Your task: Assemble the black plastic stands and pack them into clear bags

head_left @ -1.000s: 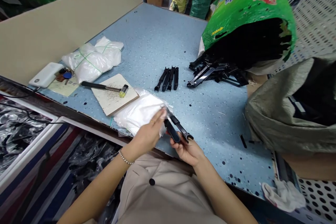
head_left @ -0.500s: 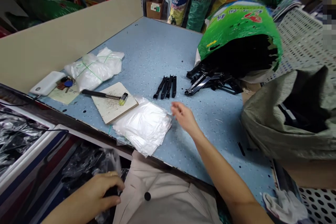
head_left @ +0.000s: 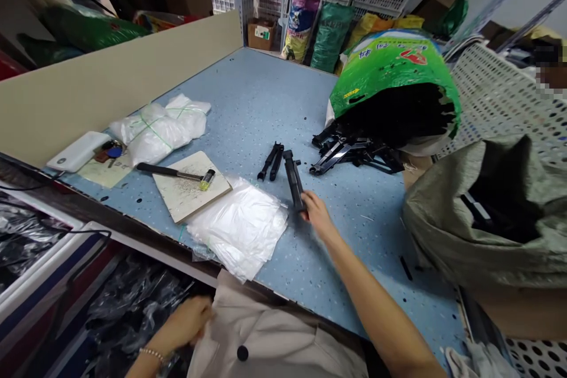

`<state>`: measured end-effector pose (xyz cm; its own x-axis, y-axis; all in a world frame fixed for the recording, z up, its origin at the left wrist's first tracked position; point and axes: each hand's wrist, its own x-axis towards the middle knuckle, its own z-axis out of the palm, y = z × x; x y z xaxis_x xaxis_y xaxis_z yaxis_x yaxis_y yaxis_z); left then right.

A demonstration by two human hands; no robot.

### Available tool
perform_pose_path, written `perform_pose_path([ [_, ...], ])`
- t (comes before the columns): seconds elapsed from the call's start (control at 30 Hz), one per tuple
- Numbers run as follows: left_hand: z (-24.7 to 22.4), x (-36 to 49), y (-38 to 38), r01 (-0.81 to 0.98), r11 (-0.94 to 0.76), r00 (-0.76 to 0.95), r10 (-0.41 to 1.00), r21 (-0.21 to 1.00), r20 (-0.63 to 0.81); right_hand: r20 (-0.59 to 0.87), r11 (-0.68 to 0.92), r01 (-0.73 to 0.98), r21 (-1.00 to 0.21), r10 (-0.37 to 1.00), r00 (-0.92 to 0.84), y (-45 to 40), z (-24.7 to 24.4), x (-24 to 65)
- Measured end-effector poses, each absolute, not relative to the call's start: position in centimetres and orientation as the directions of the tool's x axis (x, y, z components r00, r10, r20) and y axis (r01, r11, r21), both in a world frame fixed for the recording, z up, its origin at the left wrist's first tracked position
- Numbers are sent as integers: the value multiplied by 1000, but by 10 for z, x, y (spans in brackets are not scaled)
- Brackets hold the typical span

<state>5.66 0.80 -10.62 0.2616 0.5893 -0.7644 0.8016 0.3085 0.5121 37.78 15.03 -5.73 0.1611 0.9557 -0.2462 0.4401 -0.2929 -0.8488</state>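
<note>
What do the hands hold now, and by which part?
The right hand pinches a black plastic bar by its near end; the left hand cannot be told.

Bright even light, faint shadows, bowed edges — right hand (head_left: 316, 215) slightly blurred

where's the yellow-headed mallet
The mallet lies on a square board left of centre in the head view, next to a stack of clear plastic bags.

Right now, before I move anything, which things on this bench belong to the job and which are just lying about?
At the hands: right hand on a long black plastic part, two more parts beside it, the black parts heap, clear plastic bags.

Lying about: small hammer, square board, power bank, keys, tied bag bundle.
</note>
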Motion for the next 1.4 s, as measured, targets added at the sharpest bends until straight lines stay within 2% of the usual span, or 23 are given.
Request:
perform_pose_path([
  [0.07, -73, 93, 43, 539, 367, 397, 684, 759, -612, -219, -240, 365, -900, 971, 98, 102, -60, 365],
  [0.13, -42, 136, 71, 143, 307, 417, 843, 941, -339, -120, -114, 229, -967, 993, -13, 62, -60, 353],
  [0.17, -30, 157, 82, 6, 260, 397, 885, 966, -241, -96, -83, 202, -976, 994, -58, 47, -58, 349],
  [0.23, -14, 194, 92, -102, 257, 377, 904, 961, -202, -50, -37, 228, -973, 997, -54, 32, -54, 351],
  [0.3, -7, 220, 91, -90, 274, 382, 898, 958, -221, 59, 26, 353, -935, 995, 81, 36, -48, 364],
  [0.37, -5, 235, 84, -55, 293, 430, 870, 954, -242, 253, 109, 546, -831, 948, 196, 52, -42, 384],
  [0.43, -6, 243, 78, -30, 314, 495, 830, 949, -259, 415, 187, 707, -682, 895, 163, 71, -38, 401],
  [0.5, -8, 250, 78, -12, 306, 501, 826, 952, -260, 472, 222, 766, -604, 873, 120, 86, -38, 410],
  [0.6, -11, 256, 87, -16, 285, 365, 894, 958, -260, 338, 138, 711, -690, 929, 148, 89, -41, 405],
  [0.67, -12, 257, 98, -47, 321, 288, 911, 946, -295, 274, 159, 696, -700, 960, 56, 76, -45, 397],
  [0.73, -13, 255, 108, -80, 379, 274, 898, 922, -346, 361, 322, 745, -584, 925, -117, 58, -50, 391],
  [0.83, -21, 253, 117, -76, 425, 309, 870, 902, -384, 526, 515, 800, -307, 792, -308, 40, -58, 390],
  [0.87, -26, 254, 118, -51, 408, 313, 874, 912, -373, 538, 542, 802, -252, 767, -349, 40, -59, 393],
  [0.93, -41, 258, 115, 40, 328, 304, 896, 944, -324, 504, 554, 802, -221, 769, -392, 55, -57, 402],
  [1.0, -56, 266, 105, 186, 228, 312, 908, 956, -278, 428, 468, 846, -256, 840, -335, 88, -51, 416],
  [1.07, -68, 276, 89, 356, 126, 358, 897, 926, -259, 360, 277, 922, -269, 917, -171, 132, -43, 432],
  [1.17, -76, 289, 66, 502, -65, 444, 875, 862, -193, 293, 97, 985, -140, 955, -53, 198, -34, 455],
  [1.27, -76, 290, 66, 426, -115, 495, 860, 898, -125, 172, 105, 993, -59, 981, -93, 236, -31, 476],
  [1.33, -73, 283, 82, 257, 42, 466, 870, 965, -162, 154, 166, 982, -85, 976, -152, 238, -33, 485],
  [1.4, -66, 275, 105, -17, 305, 406, 873, 952, -272, 234, 281, 943, -176, 943, -237, 220, -37, 484],
])
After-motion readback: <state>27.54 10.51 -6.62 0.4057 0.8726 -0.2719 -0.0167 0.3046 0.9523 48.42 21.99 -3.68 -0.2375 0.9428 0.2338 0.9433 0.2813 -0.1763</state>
